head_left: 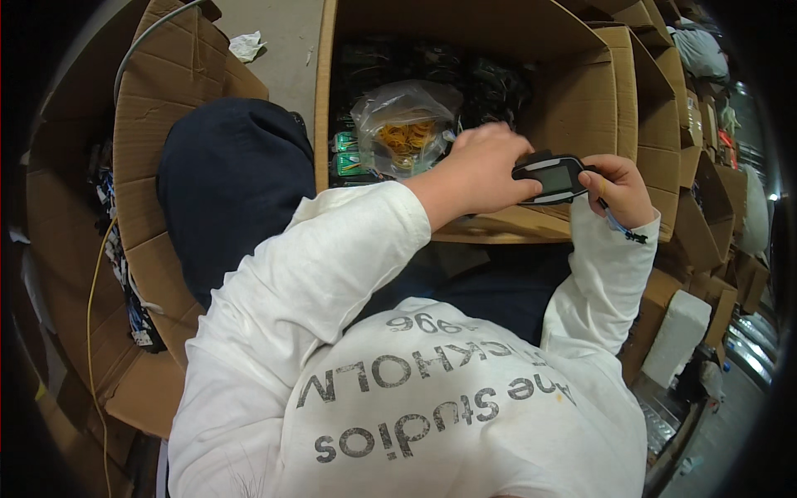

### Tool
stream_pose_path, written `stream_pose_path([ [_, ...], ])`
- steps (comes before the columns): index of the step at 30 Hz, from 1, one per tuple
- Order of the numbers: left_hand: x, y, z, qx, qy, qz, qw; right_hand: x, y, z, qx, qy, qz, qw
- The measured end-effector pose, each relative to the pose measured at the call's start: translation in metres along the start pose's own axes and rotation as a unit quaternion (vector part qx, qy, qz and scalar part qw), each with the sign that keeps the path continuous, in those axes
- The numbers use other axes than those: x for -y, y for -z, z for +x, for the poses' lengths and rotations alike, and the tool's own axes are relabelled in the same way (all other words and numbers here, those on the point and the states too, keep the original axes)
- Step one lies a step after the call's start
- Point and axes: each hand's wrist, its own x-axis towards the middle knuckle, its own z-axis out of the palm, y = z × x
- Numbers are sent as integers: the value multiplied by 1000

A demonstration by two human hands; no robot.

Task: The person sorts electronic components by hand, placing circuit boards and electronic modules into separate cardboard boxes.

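Note:
A black, silver-edged display unit (554, 178) with a grey screen is held above the near right part of an open cardboard box (573, 108). My right hand (621, 189) grips its right end, thumb on the front. A short cable with a dark connector (634, 237) hangs below that hand. My left hand (490, 173) is closed at the unit's left end, its thumb by the screen's lower left; the fingers' undersides are hidden. Inside the box, left of my hands, a clear plastic bag (364, 112) contains yellow rubber bands (407, 137).
Dark units (432, 62) lie deeper in the box, with green circuit boards (346, 153) at its left wall. Another cardboard box (162, 75) with wired parts stands on my left. Stacked cartons (701, 216) and a white foam block (677, 336) are on the right.

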Motion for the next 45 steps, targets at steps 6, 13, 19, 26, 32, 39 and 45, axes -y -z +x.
stream_pose_path([
  [6,7,-11,4,22,124,-208,970,4,18,-1,-150,114,61,980],
  [13,14,-10,17,-91,305,-410,855,12,-67,24,-293,322,206,876],
  [19,3,8,20,-172,197,-647,716,-2,-143,28,-102,196,194,956],
  [26,6,12,23,-228,126,-531,807,-7,-142,32,-95,269,181,941],
  [32,-1,9,16,-196,78,-424,881,11,-80,40,-293,312,89,899],
  [39,-18,2,7,-51,14,-408,912,2,-91,32,-112,266,175,941],
  [45,-27,5,2,-82,35,-462,882,-2,-87,34,-67,277,221,933],
])
